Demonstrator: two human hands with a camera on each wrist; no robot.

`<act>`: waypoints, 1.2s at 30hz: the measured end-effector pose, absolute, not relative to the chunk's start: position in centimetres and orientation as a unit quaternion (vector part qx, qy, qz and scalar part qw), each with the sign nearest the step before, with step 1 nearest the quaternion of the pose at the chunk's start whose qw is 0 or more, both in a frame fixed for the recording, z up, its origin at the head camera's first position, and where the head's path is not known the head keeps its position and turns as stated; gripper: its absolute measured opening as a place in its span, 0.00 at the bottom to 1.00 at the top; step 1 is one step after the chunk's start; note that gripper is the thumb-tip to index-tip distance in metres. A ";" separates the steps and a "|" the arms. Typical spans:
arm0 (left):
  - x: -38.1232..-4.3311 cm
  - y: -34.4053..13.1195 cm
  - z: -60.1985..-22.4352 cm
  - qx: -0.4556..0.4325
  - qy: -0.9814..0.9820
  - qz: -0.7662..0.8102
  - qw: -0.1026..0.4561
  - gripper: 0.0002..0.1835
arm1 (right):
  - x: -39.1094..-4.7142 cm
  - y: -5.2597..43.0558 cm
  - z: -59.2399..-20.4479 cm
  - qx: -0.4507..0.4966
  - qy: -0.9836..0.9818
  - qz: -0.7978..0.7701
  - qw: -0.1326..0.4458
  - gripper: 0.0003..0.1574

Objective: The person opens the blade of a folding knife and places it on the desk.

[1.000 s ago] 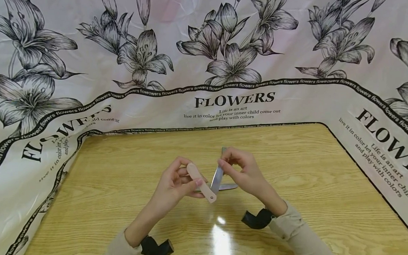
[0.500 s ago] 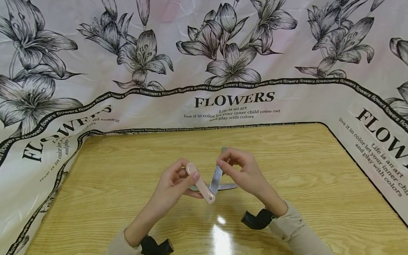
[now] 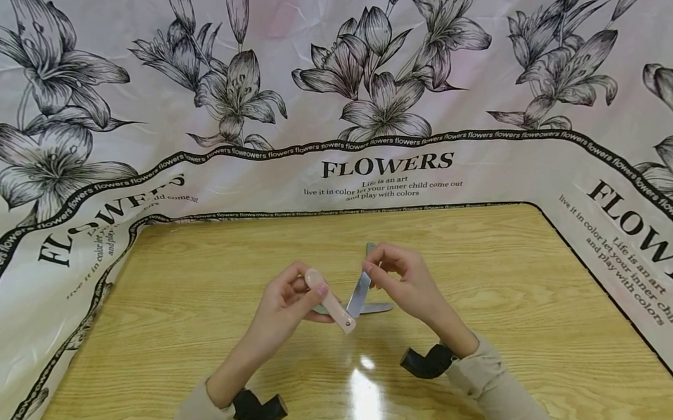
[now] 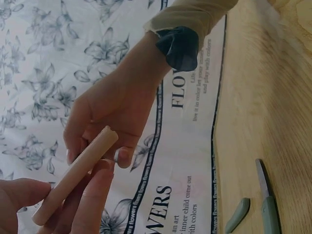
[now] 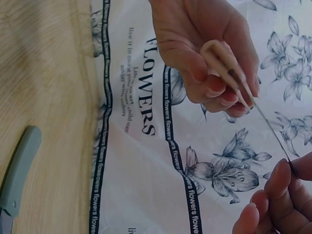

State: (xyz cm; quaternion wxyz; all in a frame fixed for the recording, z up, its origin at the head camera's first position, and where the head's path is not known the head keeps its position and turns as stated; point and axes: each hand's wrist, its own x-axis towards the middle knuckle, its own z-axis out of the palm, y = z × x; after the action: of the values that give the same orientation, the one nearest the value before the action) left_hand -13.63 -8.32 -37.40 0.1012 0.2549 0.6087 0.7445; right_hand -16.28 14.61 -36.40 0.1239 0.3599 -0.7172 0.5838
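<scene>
My left hand (image 3: pixel 284 301) holds the pale pink handle (image 3: pixel 337 313) of a folding knife above the table, its thumb lying on the flat side. The blade (image 3: pixel 359 294) stands partly swung out of the handle, making a V with it. My right hand (image 3: pixel 401 275) pinches this blade near its far end between thumb and fingertips. In the right wrist view the thin blade (image 5: pixel 271 127) runs from the slotted handle (image 5: pixel 220 57) to the right fingertips. Beneath the hands lies a green-handled knife (image 4: pixel 269 212) with its blade out, and beside it another green handle (image 4: pixel 239 214).
The wood-grain table (image 3: pixel 202 255) has a flower-printed cloth (image 3: pixel 389 118) standing round its back and sides. A black band with a stub (image 3: pixel 260 409) sits on the left wrist, a similar black band (image 3: pixel 428 361) on the right.
The left thumb has slid a little up the pink handle, and the handle has turned slightly. The right hand keeps its pinch on the blade with almost no movement.
</scene>
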 end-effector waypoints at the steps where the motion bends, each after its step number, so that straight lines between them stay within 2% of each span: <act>1: -13.7 -8.3 -37.4 0.251 0.612 0.743 0.103 0.11 | -16.3 14.6 -36.4 0.359 -0.718 0.583 0.123 0.09; 11: -13.9 -8.2 -37.3 0.249 0.627 0.732 0.098 0.09 | -16.2 14.6 -36.1 0.338 -0.732 0.583 0.100 0.09; 19: -13.9 -8.6 -37.5 0.232 0.623 0.742 0.087 0.10 | -16.5 14.9 -36.4 0.347 -0.729 0.576 0.127 0.10; 36: -14.0 -8.9 -37.6 0.237 0.596 0.760 0.103 0.09 | -16.9 15.4 -36.2 0.336 -0.728 0.584 0.127 0.11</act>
State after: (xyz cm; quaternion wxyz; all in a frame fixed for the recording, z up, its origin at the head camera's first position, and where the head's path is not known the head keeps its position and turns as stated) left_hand -13.99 -8.92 -37.65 0.1029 0.2369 0.5964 0.7600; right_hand -16.93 15.45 -36.19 0.1265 0.3357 -0.7282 0.5839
